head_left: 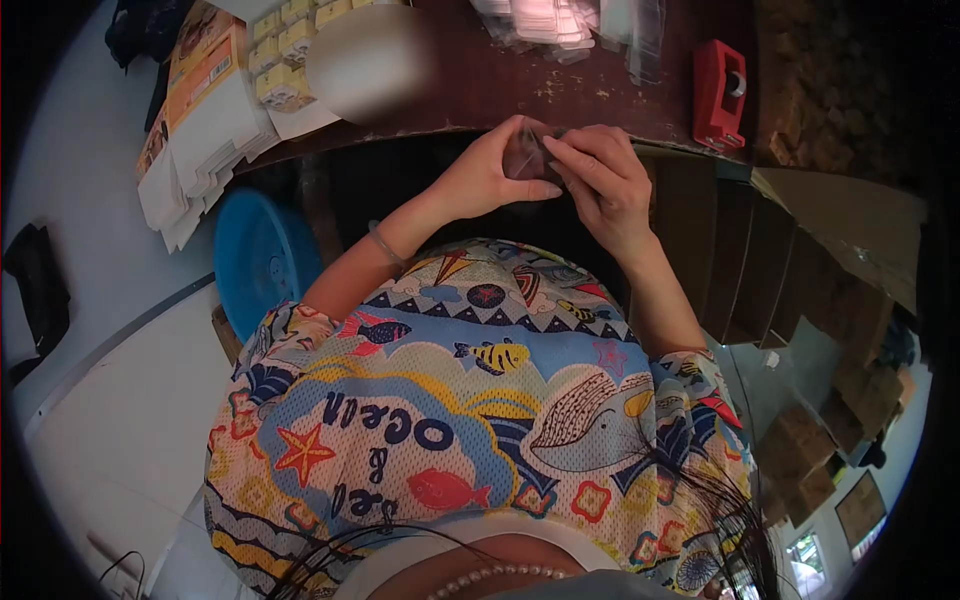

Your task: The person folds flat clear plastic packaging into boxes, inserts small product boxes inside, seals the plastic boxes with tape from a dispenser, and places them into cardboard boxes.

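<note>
Just in front of the dark red table's near edge, my left hand grips a small clear plastic piece between thumb and fingers. My right hand meets it from the right, its fingertips pinched on the same piece's right side. The piece is see-through, so its exact shape is hard to make out. Both hands are close together above a dark gap between the table and the patterned shirt.
On the table are stacked printed sheets, small yellow-white boxes, clear plastic pieces and a red tape dispenser. A blue basin stands below left; cardboard boxes are at right.
</note>
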Motion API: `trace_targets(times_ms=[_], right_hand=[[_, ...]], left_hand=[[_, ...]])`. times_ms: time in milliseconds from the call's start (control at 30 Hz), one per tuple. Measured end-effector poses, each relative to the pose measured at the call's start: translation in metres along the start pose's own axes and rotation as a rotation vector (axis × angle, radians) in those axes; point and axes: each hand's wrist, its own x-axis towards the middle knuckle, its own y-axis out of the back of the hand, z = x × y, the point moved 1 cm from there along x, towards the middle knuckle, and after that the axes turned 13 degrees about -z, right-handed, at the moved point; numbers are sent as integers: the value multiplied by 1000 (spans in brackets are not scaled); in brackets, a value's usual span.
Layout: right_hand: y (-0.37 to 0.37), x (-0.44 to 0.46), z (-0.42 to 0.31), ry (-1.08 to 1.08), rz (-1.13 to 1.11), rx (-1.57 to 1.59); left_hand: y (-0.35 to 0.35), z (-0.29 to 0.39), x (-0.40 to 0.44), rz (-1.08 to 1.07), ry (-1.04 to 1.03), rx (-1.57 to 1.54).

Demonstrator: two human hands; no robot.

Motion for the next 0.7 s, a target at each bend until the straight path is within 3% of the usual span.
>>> trace_targets(times_ms=[200, 300, 400, 433, 467, 533, 567, 633, 667, 700], right_hand=[[5, 5, -2, -60, -79, 95], [6, 4, 4, -82, -75, 81], [-17, 4, 1, -391, 203, 743], [-21, 1, 8, -468, -25, 879], [-25, -3, 6, -478, 35, 988], [-11, 8, 10, -426, 3, 617], [-1, 15, 9, -378, -19, 356], [15, 32, 7, -273, -56, -166], [12, 37, 10, -211, -68, -235], [3, 41, 12, -150, -87, -300]], left_hand=[[6, 23, -2, -74, 174, 45], [3, 5, 4, -11, -65, -33], [-2, 9, 11, 42, -256, -195], [-7, 16, 14, 14, -286, -270], [-8, 11, 16, 71, -283, -104], [-6, 5, 19, 188, -276, 234], [-6, 4, 16, 355, -336, 531], [-3, 27, 10, 355, -232, 401], [-1, 34, 10, 353, -180, 336], [1, 37, 14, 367, -162, 533]])
